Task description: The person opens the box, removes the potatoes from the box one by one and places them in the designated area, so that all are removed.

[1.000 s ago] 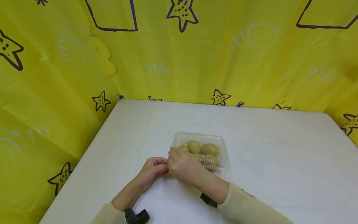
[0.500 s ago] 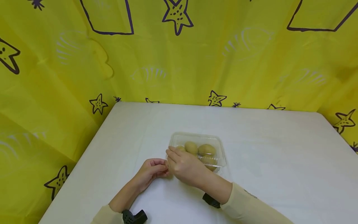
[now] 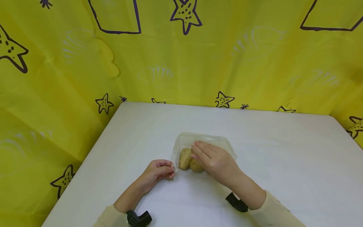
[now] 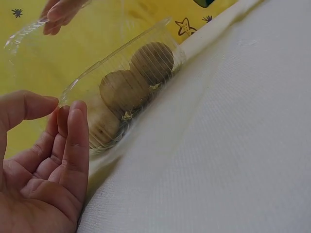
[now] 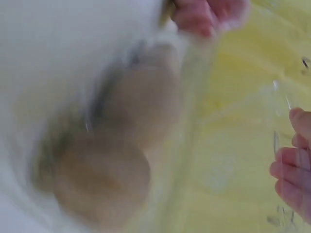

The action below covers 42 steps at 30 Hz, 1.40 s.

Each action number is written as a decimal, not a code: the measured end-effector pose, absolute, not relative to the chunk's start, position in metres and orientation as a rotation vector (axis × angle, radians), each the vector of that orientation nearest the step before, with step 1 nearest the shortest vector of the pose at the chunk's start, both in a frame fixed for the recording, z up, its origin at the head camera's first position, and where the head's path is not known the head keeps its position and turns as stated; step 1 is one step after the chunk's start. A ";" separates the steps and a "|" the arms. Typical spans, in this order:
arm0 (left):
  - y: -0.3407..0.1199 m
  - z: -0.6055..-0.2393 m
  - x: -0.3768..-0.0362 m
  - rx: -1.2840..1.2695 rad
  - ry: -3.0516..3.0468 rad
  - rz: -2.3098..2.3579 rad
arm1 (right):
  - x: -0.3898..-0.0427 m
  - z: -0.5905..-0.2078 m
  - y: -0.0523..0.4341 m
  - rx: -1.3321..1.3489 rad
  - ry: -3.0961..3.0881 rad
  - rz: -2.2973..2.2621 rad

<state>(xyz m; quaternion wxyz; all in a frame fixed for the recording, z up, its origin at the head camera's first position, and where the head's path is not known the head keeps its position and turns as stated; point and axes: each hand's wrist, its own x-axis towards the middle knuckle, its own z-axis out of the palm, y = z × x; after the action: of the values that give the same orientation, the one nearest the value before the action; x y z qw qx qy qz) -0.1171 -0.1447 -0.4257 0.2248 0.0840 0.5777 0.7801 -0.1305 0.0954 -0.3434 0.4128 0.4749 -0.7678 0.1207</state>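
Two hands are busy with one clear plastic box that lies near the middle of the white table, in front of the yellow curtain. My right hand is on the lid; from the head view the fingers lie almost straight over the top of it, and in the left wrist view I see the fingertips pinching the edge of the lid, which stands lifted above the base. My left hand rests on the table just beside the left end of the box, fingers loosely curled and close together; they touch or nearly touch the ribbed wall, but I cannot tell if they really grip it. Inside the box the potatoes lie side by side, at least two of them plainly visible from above and three through the wall in the left wrist view. The right wrist view is too blurred to add much. I judge that the step in hand is the opening of the box, with the lid already partly raised. For the next move I think the left hand must keep the base down on the table, because the thin plastic is light and can slide or tip, while the right hand swings the lid fully back without shaking the potatoes out.
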 end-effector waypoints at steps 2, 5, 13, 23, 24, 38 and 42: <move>-0.144 -0.425 -0.117 0.226 1.594 2.154 | -0.133 -0.337 0.107 1.156 -1.946 0.349; -0.144 -0.424 -0.117 0.217 1.594 2.152 | -0.141 -0.329 0.126 1.070 -1.984 0.465; -0.144 -0.426 -0.117 0.215 1.591 2.148 | -0.167 -0.326 0.163 0.817 -2.134 1.167; -0.144 -0.426 -0.117 0.220 1.597 2.137 | -0.195 -0.342 0.172 0.513 -2.025 1.839; -0.144 -0.426 -0.117 0.214 1.601 2.135 | -0.198 -0.343 0.172 0.497 -1.993 1.914; -0.146 -0.427 -0.118 0.247 1.584 2.128 | -0.221 -0.372 0.173 0.205 -1.931 2.400; -0.146 -0.428 -0.118 0.276 1.577 2.122 | -0.239 -0.406 0.183 0.193 -1.946 2.439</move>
<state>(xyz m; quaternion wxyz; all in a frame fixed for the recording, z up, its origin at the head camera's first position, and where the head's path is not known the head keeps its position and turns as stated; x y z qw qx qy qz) -0.1181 -0.1461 -0.4277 0.2391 0.1008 0.5761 0.7751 -0.2390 0.1828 -0.4061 0.0077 0.0616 -0.6225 0.7801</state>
